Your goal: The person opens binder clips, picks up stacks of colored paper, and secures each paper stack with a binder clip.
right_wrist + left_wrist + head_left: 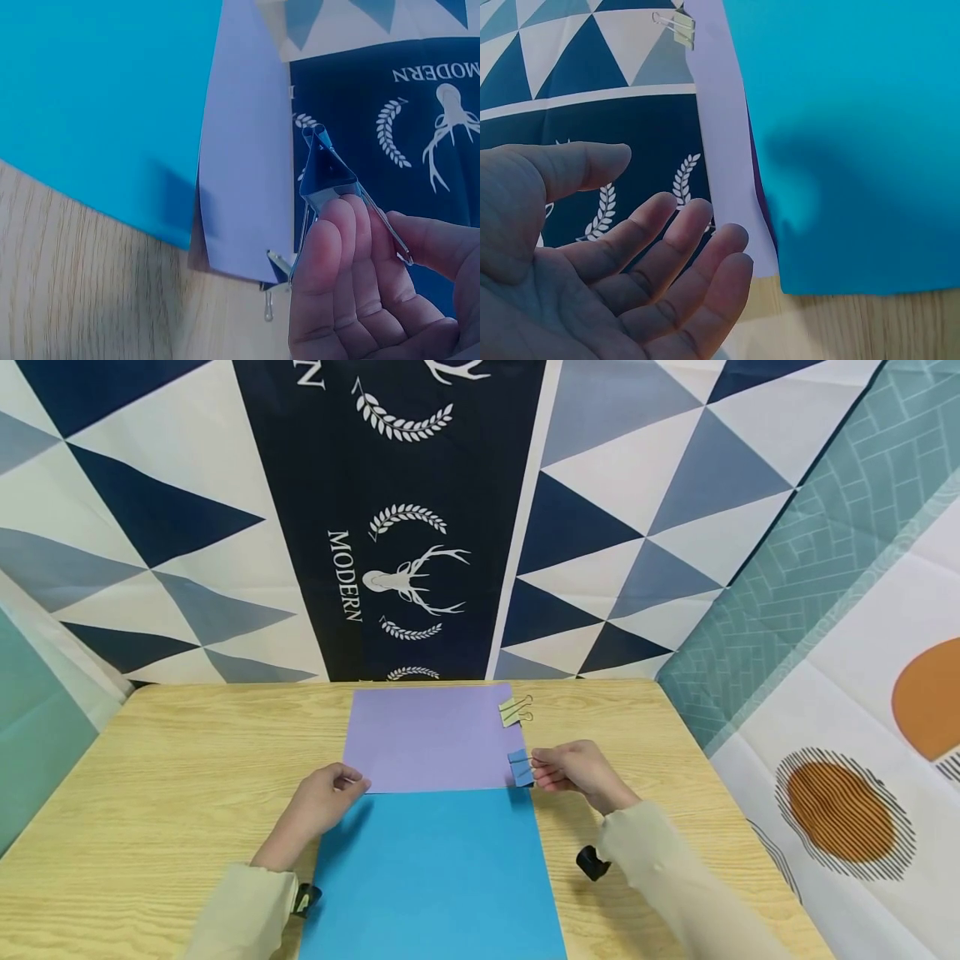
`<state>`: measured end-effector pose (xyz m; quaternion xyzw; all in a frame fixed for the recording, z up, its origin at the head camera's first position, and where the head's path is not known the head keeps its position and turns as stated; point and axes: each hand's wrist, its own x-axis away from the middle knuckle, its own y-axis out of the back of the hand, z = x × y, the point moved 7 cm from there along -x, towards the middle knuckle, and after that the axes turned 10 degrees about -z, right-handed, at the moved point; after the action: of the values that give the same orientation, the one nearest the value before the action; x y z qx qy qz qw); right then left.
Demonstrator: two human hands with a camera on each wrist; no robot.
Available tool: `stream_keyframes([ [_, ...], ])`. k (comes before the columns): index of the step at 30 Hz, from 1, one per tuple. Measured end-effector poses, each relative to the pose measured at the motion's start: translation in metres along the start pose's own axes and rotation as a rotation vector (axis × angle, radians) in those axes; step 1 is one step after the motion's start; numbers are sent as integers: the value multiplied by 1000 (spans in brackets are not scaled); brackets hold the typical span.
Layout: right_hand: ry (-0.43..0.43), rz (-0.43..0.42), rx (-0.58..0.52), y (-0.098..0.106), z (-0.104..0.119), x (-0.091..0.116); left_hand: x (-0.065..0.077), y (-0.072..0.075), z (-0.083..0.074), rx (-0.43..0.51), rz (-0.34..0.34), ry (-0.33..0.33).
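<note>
A purple sheet (427,739) and a bright blue sheet (435,868) lie edge to edge, purple on the far side. My right hand (581,770) pinches a blue binder clip (328,172) by its wire handles, thumb on one and fingers on the other. In the head view this clip overlaps the near right corner of the purple sheet. A pale yellow binder clip (511,712) grips the purple sheet's right edge farther back. My left hand (630,277), fingers loosely bent with nothing between them, is by the near left corner of the purple sheet.
The sheets lie on a light wooden table (187,777). Beyond its back edge hangs a patterned cloth (405,635) with triangles and a deer print; another patterned cloth (825,693) stands along the right. Black wrist straps (592,862) show at both sleeves.
</note>
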<state>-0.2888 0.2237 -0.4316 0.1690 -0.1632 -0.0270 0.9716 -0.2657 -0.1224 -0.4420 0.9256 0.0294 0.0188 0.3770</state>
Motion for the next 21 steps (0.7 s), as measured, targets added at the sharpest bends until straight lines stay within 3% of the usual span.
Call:
stream_keyframes([
  [21, 11, 32, 0, -28, 8, 1, 0, -10, -13, 30, 0, -14],
])
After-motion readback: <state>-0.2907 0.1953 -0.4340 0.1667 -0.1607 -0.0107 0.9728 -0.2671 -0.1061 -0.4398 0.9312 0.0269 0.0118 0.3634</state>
